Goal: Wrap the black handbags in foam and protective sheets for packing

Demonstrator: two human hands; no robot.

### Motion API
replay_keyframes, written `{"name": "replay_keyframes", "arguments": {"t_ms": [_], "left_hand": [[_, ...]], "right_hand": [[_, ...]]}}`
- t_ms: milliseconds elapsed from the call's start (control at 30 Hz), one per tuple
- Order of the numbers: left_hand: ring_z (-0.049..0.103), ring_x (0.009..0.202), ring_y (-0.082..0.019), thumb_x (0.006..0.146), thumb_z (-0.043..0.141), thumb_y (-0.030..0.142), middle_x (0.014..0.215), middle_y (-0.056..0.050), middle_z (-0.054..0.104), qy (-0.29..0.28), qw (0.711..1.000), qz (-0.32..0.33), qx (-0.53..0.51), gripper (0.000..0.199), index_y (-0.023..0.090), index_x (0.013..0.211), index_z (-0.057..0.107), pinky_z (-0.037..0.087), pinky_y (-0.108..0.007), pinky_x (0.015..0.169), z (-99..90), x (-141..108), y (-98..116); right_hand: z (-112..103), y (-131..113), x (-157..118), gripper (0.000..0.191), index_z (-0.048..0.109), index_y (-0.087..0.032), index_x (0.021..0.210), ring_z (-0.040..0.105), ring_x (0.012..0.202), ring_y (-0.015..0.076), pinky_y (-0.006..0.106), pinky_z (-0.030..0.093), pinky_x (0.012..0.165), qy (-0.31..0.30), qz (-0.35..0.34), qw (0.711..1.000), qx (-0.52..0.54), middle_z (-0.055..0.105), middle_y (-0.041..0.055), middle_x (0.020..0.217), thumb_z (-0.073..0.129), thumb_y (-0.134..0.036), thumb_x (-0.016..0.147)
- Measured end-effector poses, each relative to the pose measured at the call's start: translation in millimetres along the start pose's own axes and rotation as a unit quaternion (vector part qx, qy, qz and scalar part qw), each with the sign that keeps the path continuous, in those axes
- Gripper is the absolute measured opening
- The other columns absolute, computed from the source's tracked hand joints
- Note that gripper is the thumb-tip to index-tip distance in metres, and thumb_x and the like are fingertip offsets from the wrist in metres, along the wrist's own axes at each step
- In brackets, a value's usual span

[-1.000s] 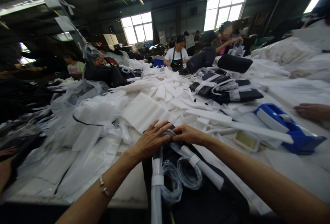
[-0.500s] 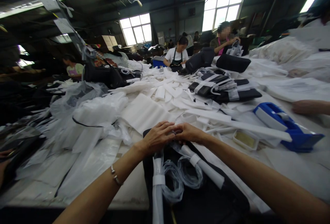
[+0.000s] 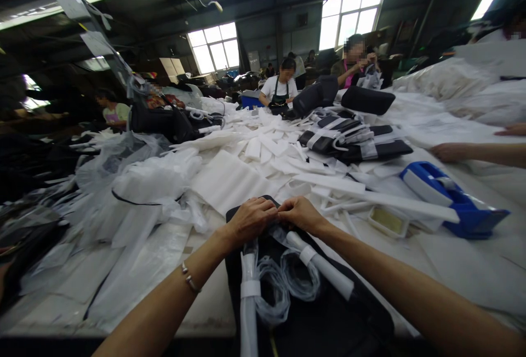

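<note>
A black bag [image 3: 312, 318] lies in front of me at the table's edge. My left hand [image 3: 257, 217] and my right hand [image 3: 299, 213] meet at its far end, fingers closed and pinching see-through plastic film [image 3: 278, 232] by the handle area. The fingertips partly hide what they grip. Toward me from the hands run two straps or handles sleeved in white foam, a left foam sleeve [image 3: 249, 305] and a right foam sleeve [image 3: 324, 269], each banded with white tape. Between them sit two film-wrapped coils, the left coil [image 3: 274, 294] and the right coil [image 3: 304, 275].
White foam scraps [image 3: 263, 149] cover the table, with plastic bags [image 3: 156, 176] at left. A blue tape dispenser [image 3: 456, 198] and a small tray [image 3: 388, 221] stand at right. Wrapped black bags [image 3: 353, 138] lie beyond. A co-worker's hand [image 3: 447, 151] reaches in from the right.
My hands stay at the bag's far end; the fingers have shifted slightly and the right-hand fingers pinch closer. At right, the co-worker's hand has moved farther in and a second one shows.
</note>
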State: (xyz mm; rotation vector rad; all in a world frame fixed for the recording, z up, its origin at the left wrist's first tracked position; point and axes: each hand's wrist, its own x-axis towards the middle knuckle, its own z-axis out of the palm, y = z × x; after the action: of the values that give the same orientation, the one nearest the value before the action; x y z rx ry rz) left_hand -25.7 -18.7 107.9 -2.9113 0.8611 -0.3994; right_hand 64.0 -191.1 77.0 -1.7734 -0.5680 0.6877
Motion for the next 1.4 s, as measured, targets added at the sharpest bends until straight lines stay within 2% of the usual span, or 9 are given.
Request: {"name": "replay_keyframes", "arguments": {"t_ms": [167,367,567,700,867,1033,1200,1300,1400], "left_hand": [[0.054,0.075,-0.016,0.096,0.048,0.021,0.087,-0.001,0.06,0.001,1.0,-0.014,0.026,0.015,0.021,0.108,0.056,0.041,-0.029,0.066,4.2,3,3],[0.056,0.08,-0.018,0.093,0.049,0.018,0.086,-0.002,0.059,-0.017,0.999,-0.049,0.011,0.019,0.022,0.111,0.056,0.042,-0.029,0.068,2.1,5,10],[0.058,0.082,-0.018,0.092,0.048,0.02,0.089,-0.004,0.062,-0.045,0.986,-0.133,-0.094,0.013,0.02,0.097,0.06,0.045,-0.029,0.072,-2.1,9,16],[0.061,0.083,-0.018,0.091,0.05,0.026,0.091,-0.003,0.065,-0.06,0.966,-0.189,-0.166,0.011,0.021,0.093,0.059,0.046,-0.028,0.072,-12.3,12,11],[0.063,0.083,-0.019,0.094,0.038,0.031,0.088,-0.004,0.069,-0.124,0.905,-0.268,-0.305,0.027,0.017,0.092,0.061,0.049,-0.029,0.075,-26.9,25,-11],[0.065,0.063,-0.018,0.08,0.052,0.024,0.066,-0.002,0.069,-0.286,0.778,-0.298,-0.473,0.018,0.015,0.072,0.065,0.053,-0.028,0.061,-28.5,38,-31],[0.068,0.066,-0.019,0.076,0.056,0.026,0.067,-0.004,0.072,-0.334,0.683,-0.324,-0.563,0.018,0.014,0.073,0.07,0.053,-0.026,0.056,-26.9,36,-33],[0.068,0.064,-0.017,0.073,0.059,0.026,0.066,-0.004,0.072,-0.32,0.657,-0.343,-0.59,0.018,0.013,0.071,0.071,0.052,-0.024,0.055,-23.0,32,-32],[0.067,0.061,-0.016,0.069,0.063,0.027,0.063,-0.004,0.071,-0.293,0.645,-0.358,-0.607,0.016,0.013,0.069,0.071,0.053,-0.023,0.057,-17.2,29,-32]], "right_hand": [[5,-2,-7,0.012,0.072,-0.016,0.062,0.05,0.051,0.0102,0.02,0.035,0.046,0.042,-0.038,0.997,-0.05,0.062,-0.001,0.053,0.059,-0.016,0.065],[0,-5,-15,0.02,0.078,-0.017,0.078,0.06,0.064,0.0143,0.022,0.042,0.058,-0.042,-0.09,0.992,-0.078,0.072,-0.0014,0.07,0.062,-0.018,0.065],[15,-2,-15,0.011,0.075,-0.018,0.07,0.062,0.067,0.0173,0.024,0.041,0.06,0.049,-0.124,0.977,-0.164,0.071,0.0004,0.067,0.067,-0.026,0.07],[18,-3,-15,0.014,0.074,-0.018,0.068,0.061,0.066,0.0174,0.025,0.04,0.061,0.068,-0.136,0.972,-0.181,0.069,0.0017,0.065,0.064,-0.024,0.076],[15,-8,-24,0.013,0.075,-0.019,0.084,0.063,0.077,0.0181,0.027,0.044,0.074,0.071,-0.228,0.934,-0.266,0.07,0.0057,0.082,0.062,-0.018,0.083],[14,-13,-30,0.022,0.071,-0.017,0.085,0.06,0.073,0.0169,0.026,0.042,0.067,0.064,-0.299,0.857,-0.416,0.066,0.0071,0.08,0.051,-0.014,0.093],[14,-16,-31,0.022,0.069,-0.016,0.084,0.057,0.07,0.0166,0.026,0.038,0.063,0.071,-0.336,0.808,-0.48,0.064,0.0072,0.076,0.05,-0.011,0.093],[15,-16,-32,0.02,0.068,-0.016,0.08,0.058,0.071,0.0172,0.026,0.039,0.063,0.082,-0.346,0.806,-0.473,0.064,0.0071,0.076,0.052,-0.006,0.088],[15,-19,-34,0.015,0.068,-0.016,0.077,0.06,0.072,0.0174,0.026,0.042,0.065,0.094,-0.325,0.848,-0.408,0.065,0.0063,0.078,0.057,-0.007,0.084]]}}
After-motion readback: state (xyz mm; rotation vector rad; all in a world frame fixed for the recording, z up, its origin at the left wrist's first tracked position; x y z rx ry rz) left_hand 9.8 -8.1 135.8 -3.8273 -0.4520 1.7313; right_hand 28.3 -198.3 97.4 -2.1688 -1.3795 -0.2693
